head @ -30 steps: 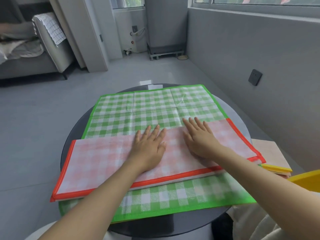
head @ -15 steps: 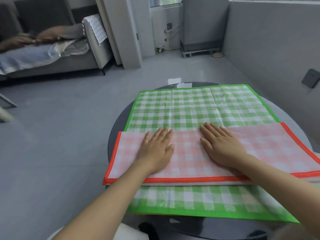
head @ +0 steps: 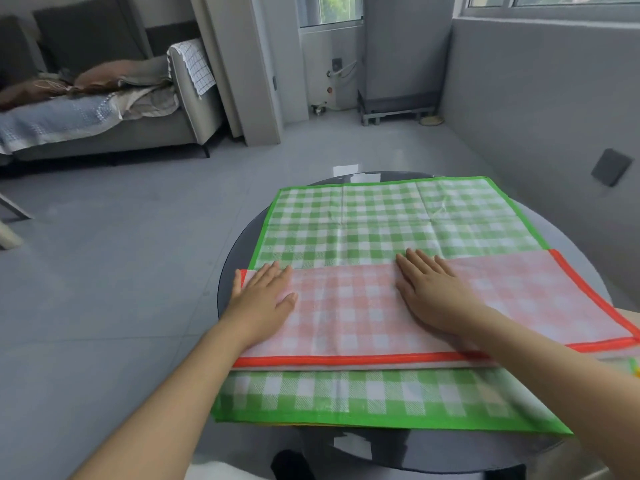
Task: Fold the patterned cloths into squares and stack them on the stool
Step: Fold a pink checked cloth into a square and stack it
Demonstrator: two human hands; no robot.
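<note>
A pink checked cloth with an orange border (head: 346, 317), folded into a long strip, lies across a green checked cloth (head: 381, 223) spread flat on a round dark table (head: 568, 233). My left hand (head: 263, 299) presses flat on the left end of the pink strip, fingers straight. Near the strip's middle, my right hand (head: 436, 292) lies flat with fingers straight. The stool is out of view.
A grey sofa (head: 104, 126) with bedding stands at the far left. A grey wall (head: 540, 109) with a dark socket (head: 611, 167) runs along the right, close to the table. Grey tiled floor (head: 121, 271) lies to the left of the table.
My left hand has slid leftward along the pink strip to its left end. The right hand has stayed near the middle. The camera has turned left.
</note>
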